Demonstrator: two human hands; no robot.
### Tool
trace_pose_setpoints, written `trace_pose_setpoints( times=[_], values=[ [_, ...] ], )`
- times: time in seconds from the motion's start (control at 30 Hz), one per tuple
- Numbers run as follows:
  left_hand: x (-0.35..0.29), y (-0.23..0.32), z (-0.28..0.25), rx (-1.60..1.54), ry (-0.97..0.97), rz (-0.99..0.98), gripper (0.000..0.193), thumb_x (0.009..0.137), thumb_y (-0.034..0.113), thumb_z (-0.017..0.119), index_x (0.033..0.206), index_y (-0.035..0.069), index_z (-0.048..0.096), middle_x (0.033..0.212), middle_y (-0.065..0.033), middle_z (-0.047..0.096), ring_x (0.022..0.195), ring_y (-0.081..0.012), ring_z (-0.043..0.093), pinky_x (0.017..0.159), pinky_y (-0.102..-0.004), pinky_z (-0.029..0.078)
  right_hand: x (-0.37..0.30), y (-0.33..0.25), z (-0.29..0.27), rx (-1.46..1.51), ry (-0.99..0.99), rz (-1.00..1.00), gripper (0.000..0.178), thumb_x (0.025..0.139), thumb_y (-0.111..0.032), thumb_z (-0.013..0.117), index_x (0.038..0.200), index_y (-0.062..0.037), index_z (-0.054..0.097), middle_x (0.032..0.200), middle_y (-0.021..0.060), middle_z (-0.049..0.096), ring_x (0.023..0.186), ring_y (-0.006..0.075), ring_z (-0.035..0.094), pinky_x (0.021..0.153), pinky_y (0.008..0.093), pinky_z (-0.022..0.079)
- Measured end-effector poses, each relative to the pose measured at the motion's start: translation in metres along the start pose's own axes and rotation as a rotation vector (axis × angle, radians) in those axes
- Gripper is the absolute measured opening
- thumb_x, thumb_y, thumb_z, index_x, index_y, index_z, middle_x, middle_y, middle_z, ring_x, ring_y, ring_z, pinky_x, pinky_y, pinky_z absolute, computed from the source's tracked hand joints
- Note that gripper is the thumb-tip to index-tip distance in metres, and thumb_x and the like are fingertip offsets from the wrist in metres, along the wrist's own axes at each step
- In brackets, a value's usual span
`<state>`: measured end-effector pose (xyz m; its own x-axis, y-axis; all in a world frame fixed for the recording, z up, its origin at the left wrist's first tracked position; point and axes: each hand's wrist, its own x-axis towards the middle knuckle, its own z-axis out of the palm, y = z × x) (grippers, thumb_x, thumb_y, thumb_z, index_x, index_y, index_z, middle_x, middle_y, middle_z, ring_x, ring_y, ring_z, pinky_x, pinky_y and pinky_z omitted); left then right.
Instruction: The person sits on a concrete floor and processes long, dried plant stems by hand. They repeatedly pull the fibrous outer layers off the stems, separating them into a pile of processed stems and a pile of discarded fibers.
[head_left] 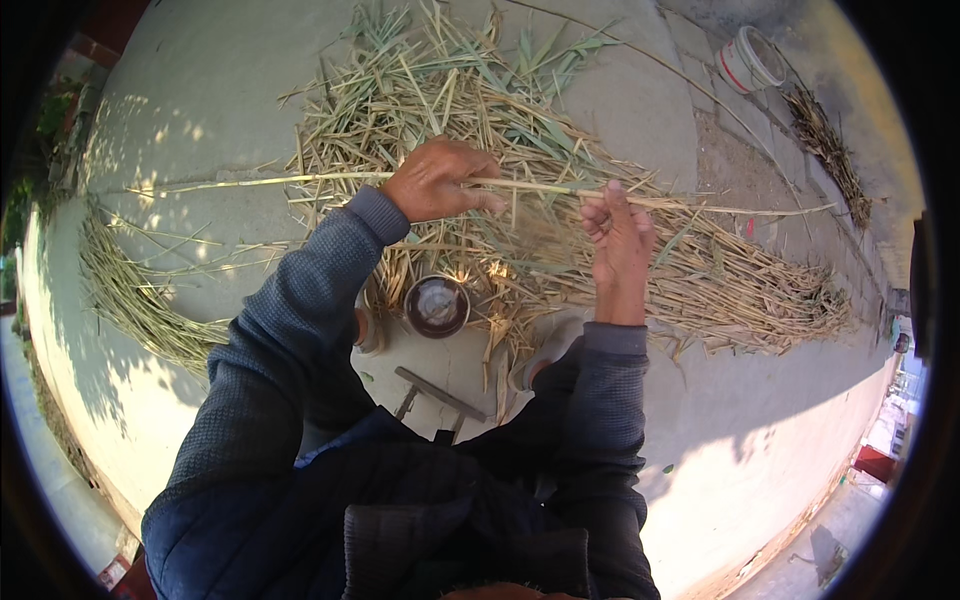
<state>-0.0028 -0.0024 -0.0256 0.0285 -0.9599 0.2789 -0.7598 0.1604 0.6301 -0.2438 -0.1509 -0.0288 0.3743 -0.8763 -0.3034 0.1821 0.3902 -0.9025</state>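
A long, thin reed stalk (545, 186) stretches from left to right in front of me, above a heap of cut stalks and leaves (385, 125). My left hand (435, 182) is closed around the stalk near its middle, palm down. To its right, my right hand (620, 240) pinches the same stalk between thumb and fingers. Past both hands the stalk's thin ends run out over the ground. Below my left hand, between my feet, stands a dark round bowl (437, 333) with something pale in it.
A wooden T-shaped piece (440, 393) lies near my knees. Stripped stalks (740, 285) are piled at the right. A bundle of green stalks (140, 295) lies at the left. Far right are a white bucket (750, 62) and a dark bundle of twigs (825, 145).
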Motion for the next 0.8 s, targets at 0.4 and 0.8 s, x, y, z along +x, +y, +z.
trace_pose_setpoints(
  times=[0.4, 0.8],
  values=[
    [0.008, -0.013, -0.022, -0.403, 0.402, -0.549, 0.029, 0.095, 0.028, 0.073, 0.099, 0.0, 0.069, 0.084, -0.0069, 0.074, 0.074, -0.0165, 0.068, 0.074, -0.0334, 0.054, 0.003, 0.003, -0.001, 0.002, -0.022, -0.029, 0.031, 0.093, -0.027, 0.078, 0.099, 0.0006, 0.065, 0.083, 0.0138, 0.072, 0.07, 0.0182, 0.07, 0.06, 0.0261, 0.056],
    [0.016, 0.032, 0.028, -0.134, 0.133, -0.189, 0.019, 0.09, 0.025, 0.076, 0.093, 0.007, 0.072, 0.078, -0.006, 0.072, 0.071, -0.0232, 0.066, 0.083, -0.0392, 0.046, -0.015, 0.009, 0.026, -0.096, -0.245, 0.157, 0.028, 0.1, -0.022, 0.067, 0.115, 0.0013, 0.062, 0.092, 0.0117, 0.073, 0.076, 0.0172, 0.071, 0.066, 0.028, 0.057]
  ],
)
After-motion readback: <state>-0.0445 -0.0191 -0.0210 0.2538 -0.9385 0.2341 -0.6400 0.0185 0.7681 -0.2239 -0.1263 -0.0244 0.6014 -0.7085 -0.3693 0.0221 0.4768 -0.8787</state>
